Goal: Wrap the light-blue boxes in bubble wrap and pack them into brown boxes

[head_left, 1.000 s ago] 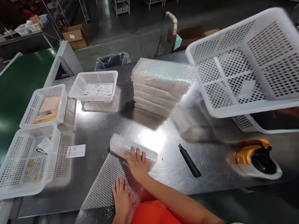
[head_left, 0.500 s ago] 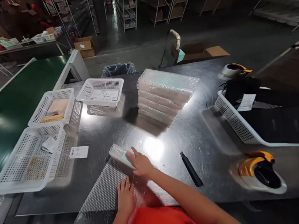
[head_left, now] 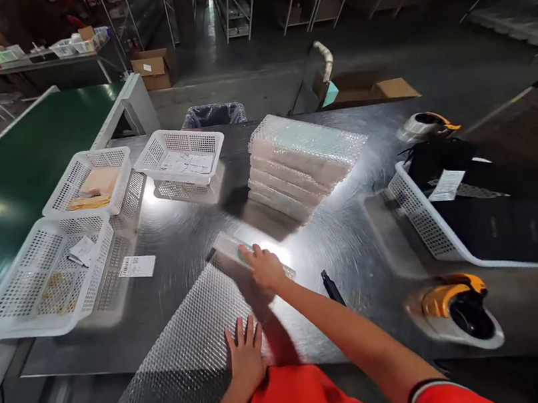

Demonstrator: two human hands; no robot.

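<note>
A long sheet of clear bubble wrap (head_left: 182,335) runs diagonally over the metal table and down past its front edge. At its far end lies a narrow, flat bubble-wrapped bundle (head_left: 228,245); what is inside cannot be made out. My right hand (head_left: 266,268) grips this bundle from above, its fingers over the top. My left hand (head_left: 246,353) lies flat on the bubble wrap near my body, fingers spread. A black utility knife (head_left: 331,288) rests to the right, partly hidden by my right forearm. Beyond the bundle stands a stack of bubble-wrapped packs (head_left: 301,163).
White baskets (head_left: 43,279) with papers and envelopes stand left, beside a green conveyor (head_left: 51,133). A white label (head_left: 137,266) lies near them. On the right are a basket (head_left: 427,225) of black items and tape dispensers (head_left: 460,311). A bin (head_left: 213,114) stands behind the table.
My right hand and the bundle have moved away from me and to the right, with more bubble wrap stretched out flat behind. My left hand has shifted slightly right and towards me.
</note>
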